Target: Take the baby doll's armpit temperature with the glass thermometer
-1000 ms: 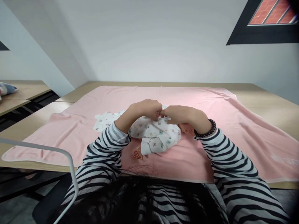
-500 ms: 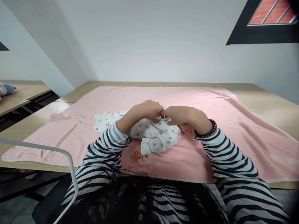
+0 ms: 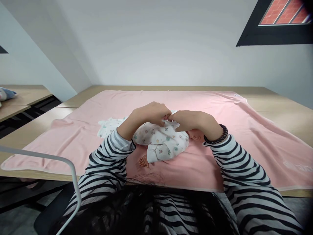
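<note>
A baby doll [image 3: 144, 161] lies on a pink blanket [image 3: 195, 173], its head to the right and mostly hidden behind my right wrist. It wears a white printed baby top [image 3: 161, 138]. My left hand [image 3: 154, 112] and my right hand [image 3: 189, 120] meet over the doll's chest, their fingertips pinched together on the raised front edge of the top. Exactly what the fingertips grip in the fold is too small to make out. White printed cloth [image 3: 109, 126] stretches out to the left beyond my left wrist.
The blanket covers most of a wooden table [image 3: 281, 104] that stands against a white wall [image 3: 156, 42]. A white curved metal bar [image 3: 70, 163] rises at the front left. Farther left is a second table [image 3: 26, 93] with a blue and white object [image 3: 7, 93] on it.
My left hand has shifted slightly to the left and up, and the top's edge is lifted a little more between the hands. My right hand has barely moved.
</note>
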Motion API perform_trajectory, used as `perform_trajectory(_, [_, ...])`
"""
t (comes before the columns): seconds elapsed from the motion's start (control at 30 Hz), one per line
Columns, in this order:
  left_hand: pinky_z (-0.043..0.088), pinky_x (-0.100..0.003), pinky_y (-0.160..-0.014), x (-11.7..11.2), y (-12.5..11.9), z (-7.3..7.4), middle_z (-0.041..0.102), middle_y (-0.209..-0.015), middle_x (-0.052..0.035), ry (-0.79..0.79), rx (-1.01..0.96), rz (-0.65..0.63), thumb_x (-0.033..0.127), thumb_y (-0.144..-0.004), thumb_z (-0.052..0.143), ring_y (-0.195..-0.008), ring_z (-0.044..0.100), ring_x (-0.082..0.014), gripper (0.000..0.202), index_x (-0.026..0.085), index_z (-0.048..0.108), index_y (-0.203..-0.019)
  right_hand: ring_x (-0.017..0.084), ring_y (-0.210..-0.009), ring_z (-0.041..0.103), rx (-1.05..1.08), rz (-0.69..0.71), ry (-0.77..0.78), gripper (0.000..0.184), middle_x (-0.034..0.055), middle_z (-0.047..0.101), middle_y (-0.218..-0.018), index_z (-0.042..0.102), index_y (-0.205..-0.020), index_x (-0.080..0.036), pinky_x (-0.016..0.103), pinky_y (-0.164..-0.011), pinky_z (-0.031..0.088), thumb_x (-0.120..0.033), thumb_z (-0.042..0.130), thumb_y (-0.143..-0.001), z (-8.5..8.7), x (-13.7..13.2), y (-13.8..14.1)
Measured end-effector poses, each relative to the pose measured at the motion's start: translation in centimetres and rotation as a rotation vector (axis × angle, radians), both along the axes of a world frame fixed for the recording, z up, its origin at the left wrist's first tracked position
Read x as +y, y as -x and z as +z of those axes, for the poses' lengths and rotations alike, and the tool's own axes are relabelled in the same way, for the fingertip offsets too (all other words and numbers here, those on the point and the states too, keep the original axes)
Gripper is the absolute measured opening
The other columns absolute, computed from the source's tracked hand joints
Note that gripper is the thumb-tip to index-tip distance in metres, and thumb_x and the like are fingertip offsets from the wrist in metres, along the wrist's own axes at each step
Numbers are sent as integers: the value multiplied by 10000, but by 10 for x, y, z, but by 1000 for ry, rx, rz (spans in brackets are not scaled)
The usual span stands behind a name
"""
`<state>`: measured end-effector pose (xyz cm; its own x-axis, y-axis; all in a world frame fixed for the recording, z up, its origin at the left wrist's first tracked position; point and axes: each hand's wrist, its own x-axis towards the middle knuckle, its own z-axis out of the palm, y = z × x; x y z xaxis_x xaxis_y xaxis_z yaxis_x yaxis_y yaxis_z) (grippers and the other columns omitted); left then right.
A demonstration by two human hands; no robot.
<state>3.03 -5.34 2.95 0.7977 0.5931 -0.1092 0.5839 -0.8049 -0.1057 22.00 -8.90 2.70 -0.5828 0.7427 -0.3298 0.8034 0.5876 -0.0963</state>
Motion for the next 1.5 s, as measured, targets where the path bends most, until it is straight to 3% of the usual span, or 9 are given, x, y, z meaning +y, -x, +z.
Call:
perform_trajectory(0.53, [294, -320, -641, -1, -1, 1, 682, -815, -35, 29, -10, 10, 121, -792, 613, -641, 488, -159, 96, 196, 669, -814, 166, -672, 508, -4, -4, 21, 68, 41, 623, -818, 546, -880, -204, 334, -617, 378, -178, 587, -927, 5, -6, 0])
perform_trajectory(0.9, [294, -330, -618, 1, 1, 3, 634, -786, -21, 51, 6, 35, 164, -755, 636, -633, 445, -163, 74, 206, 585, -789, 156, -677, 491, 5, -2, 37, 82, 22, 603, -816, 522, -878, -211, 325, -626, 373, -200, 590, -922, 4, -5, -2])
perform_trajectory(1.0, [330, -313, -656, 1, 9, 10, 688, -911, -33, 136, -1, 69, 208, -794, 624, -736, 535, -179, 78, 215, 618, -871, 172, -725, 544, 3, 0, 37, 51, 35, 644, -892, 559, -953, -215, 328, -649, 388, -210, 599, -922, 5, -5, -4])
perform_trajectory(1.13, [413, -279, -766, 7, 27, 19, 712, -1233, -72, 337, 66, 191, 323, -857, 640, -992, 626, -215, 301, 226, 658, -1141, 201, -835, 603, -5, -15, 23, 200, 59, 691, -1056, 594, -1145, -228, 337, -695, 419, -276, 620, -953, 5, -5, -6])
perform_trajectory(1.2, [434, -270, -806, 14, 35, 20, 700, -1294, -86, 408, 107, 228, 334, -863, 641, -1044, 630, -216, 356, 212, 645, -1197, 205, -857, 606, -16, -20, 21, 211, 69, 697, -1102, 594, -1169, -227, 341, -701, 421, -296, 609, -970, 4, -4, -7])
perform_trajectory(1.4, [432, -260, -817, 37, 50, 17, 725, -1077, -57, 491, 59, 96, 356, -865, 608, -955, 627, -199, 193, 193, 637, -965, 209, -856, 621, -5, -22, 13, 223, 73, 704, -1134, 593, -1171, -235, 343, -698, 411, -332, 611, -971, 2, -3, -8])
perform_trajectory(1.5, [428, -262, -804, 44, 53, 14, 717, -1036, -51, 508, 42, 110, 383, -840, 642, -927, 624, -200, 207, 198, 636, -932, 207, -852, 617, -3, -27, 14, 217, 73, 705, -1137, 592, -1165, -232, 348, -701, 414, -334, 607, -974, 1, -3, -8])
